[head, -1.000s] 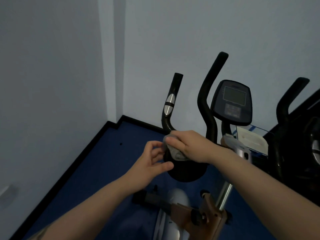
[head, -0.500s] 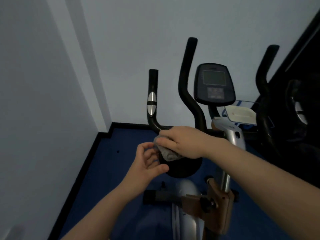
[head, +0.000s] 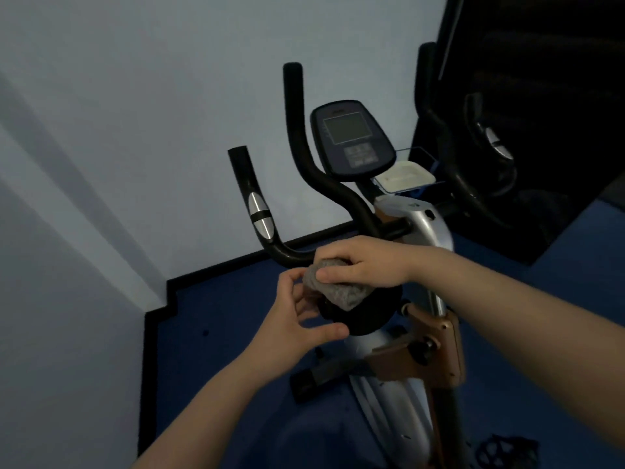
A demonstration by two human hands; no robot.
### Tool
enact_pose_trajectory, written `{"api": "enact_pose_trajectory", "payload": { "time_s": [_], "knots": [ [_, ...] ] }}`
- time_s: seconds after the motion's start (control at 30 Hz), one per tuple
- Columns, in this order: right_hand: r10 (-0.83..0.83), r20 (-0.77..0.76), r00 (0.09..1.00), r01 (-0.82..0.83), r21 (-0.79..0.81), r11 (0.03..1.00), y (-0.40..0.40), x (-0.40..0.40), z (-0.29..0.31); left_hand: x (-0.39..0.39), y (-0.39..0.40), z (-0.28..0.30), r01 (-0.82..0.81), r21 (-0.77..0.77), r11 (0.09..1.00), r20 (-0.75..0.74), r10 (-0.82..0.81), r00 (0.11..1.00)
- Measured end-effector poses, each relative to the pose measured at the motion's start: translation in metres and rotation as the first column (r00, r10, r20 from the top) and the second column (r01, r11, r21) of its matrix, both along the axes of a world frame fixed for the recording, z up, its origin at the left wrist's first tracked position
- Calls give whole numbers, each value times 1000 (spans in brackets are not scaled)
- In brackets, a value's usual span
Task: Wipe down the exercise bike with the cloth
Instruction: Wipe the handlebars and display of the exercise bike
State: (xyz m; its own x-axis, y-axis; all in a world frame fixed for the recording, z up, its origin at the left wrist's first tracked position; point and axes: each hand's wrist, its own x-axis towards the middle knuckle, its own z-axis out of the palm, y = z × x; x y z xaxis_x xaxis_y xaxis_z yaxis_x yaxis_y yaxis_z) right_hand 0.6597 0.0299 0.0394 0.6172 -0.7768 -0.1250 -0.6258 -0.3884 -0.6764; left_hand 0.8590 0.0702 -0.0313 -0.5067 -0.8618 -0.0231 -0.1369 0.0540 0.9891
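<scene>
fingers of the right hand [head: 363, 265] are curled round the cloth [head: 338, 287], thumb pinching it from the near side; cloth is held bunched just above the black saddle [head: 367, 313], beside the low bend of the left handlebar [head: 291, 255]. whether cloth touches the bar cannot be told. fingers of the left hand [head: 297, 319] are loosely spread and curved, tips at the cloth's left edge, thumb stuck out underneath; nothing is gripped.

handling, judged: cloth is soft, light, limp, grey knit-looking; no slip or breakage risk. it is best kept wadded in the palm and wrapped round tubes. exercise bike [head: 416, 231] is rigid and heavy, so it can be pressed against. bars look smooth and round, so a wrap-and-slide grip is suited. console [head: 351, 140] has a screen and buttons; light pressure is advised.

surroundings: wall close on the left, corner tight. white tray [head: 404, 176] sits behind the console. second dark machine [head: 490, 147] crowds the right side, so reach to the right bar is restricted. pedal [head: 507, 450] low right. blue floor [head: 209, 333] below.
</scene>
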Motion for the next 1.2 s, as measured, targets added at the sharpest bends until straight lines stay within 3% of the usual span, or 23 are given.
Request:
{"api": "enact_pose_trajectory", "payload": {
  "time_s": [0.13,0.27,0.33,0.43,0.53,0.67,0.77,0.83,0.9,1.0,1.2],
  "knots": [
    [-191,81,978,188,48,981,14,-7,-3,7,-8,1,61,-10,998,-8,-62,998],
    [-379,212,901,396,-41,918,36,-11,-12,5,-12,8,105,11,994,-77,-104,992],
    [-486,322,812,536,-82,840,49,-15,-16,0,-15,13,109,34,993,-120,-105,987],
    [-621,495,608,736,-58,675,67,-20,-19,-12,-18,20,126,-11,992,-106,-127,986],
    [-722,504,474,859,-85,505,83,-24,-17,-27,-22,24,104,-38,994,-91,-107,990],
    [-765,524,374,922,-120,368,95,-21,-9,-43,-24,20,42,-62,997,-114,-49,992],
    [-818,459,347,936,-215,277,100,-21,0,-46,-22,17,-1,-87,996,-125,-10,992],
    [-855,381,351,932,-234,278,99,-14,-3,-46,-21,17,-7,-117,993,-124,-8,992],
    [-864,318,390,919,-197,342,94,4,-17,-45,-20,17,0,-134,991,-132,-18,991],
    [-833,360,420,907,-205,369,86,30,-41,-46,-20,19,11,-147,989,-146,-33,989],
    [-743,664,85,970,115,213,96,56,-77,-41,-24,15,69,-59,996,-170,-78,982]
  ]
}}
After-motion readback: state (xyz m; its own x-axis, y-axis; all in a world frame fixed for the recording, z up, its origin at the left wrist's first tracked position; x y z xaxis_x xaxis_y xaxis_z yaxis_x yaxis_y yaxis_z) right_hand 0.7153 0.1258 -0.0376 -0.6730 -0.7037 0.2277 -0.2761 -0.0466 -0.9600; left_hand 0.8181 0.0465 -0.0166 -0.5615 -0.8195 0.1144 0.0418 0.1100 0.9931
